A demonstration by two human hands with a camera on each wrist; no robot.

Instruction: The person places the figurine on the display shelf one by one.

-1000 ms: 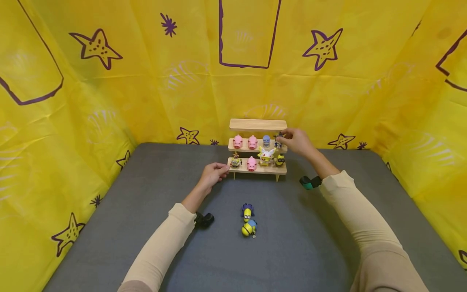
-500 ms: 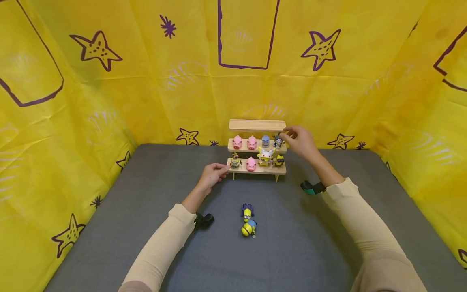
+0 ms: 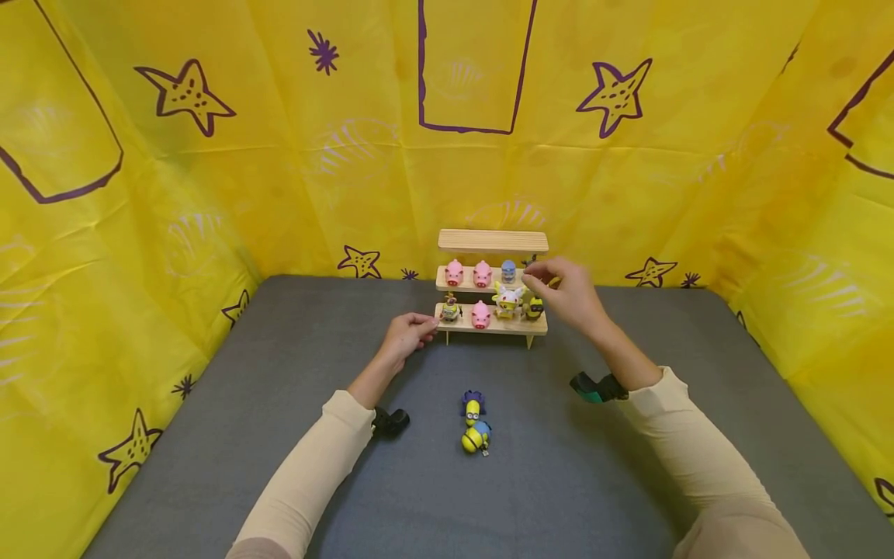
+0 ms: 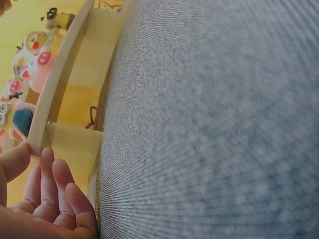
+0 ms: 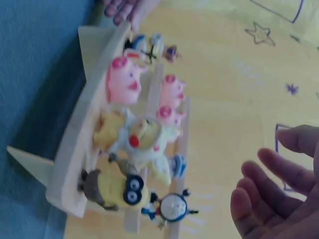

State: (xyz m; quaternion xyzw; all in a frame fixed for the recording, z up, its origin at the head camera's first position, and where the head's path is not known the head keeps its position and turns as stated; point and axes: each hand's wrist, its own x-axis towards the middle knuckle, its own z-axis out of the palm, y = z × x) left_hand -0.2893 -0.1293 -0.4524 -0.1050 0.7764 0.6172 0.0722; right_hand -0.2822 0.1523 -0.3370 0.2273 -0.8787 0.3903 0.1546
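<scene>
My left hand (image 3: 407, 335) holds the left end of a tiered wooden display shelf (image 3: 492, 241). In the left wrist view its thumb lies over the lower board's edge and fingers sit beneath. My right hand (image 3: 569, 295), fingers loosely bent and holding nothing, hovers before the shelf's right end. It partly covers a dark horned figurine in the head view; the right wrist view shows that figurine (image 5: 173, 207) on the middle board. Beside it are a blue figurine (image 3: 508, 270) and two pink pigs (image 3: 482, 273). The lower board bears another pig (image 3: 481, 314), a white-costumed figurine (image 3: 507, 301) and two minions.
Two minion figurines lie on the grey tabletop (image 3: 545, 481) in front of the shelf: one with purple (image 3: 473, 410), one with blue (image 3: 477, 437). A yellow patterned cloth (image 3: 314, 202) hangs behind and at both sides. No figurine stands on the top board.
My right hand has let go of the dark figurine at the middle board's right end, then moved down and toward me. The left hand has stayed on the shelf.
</scene>
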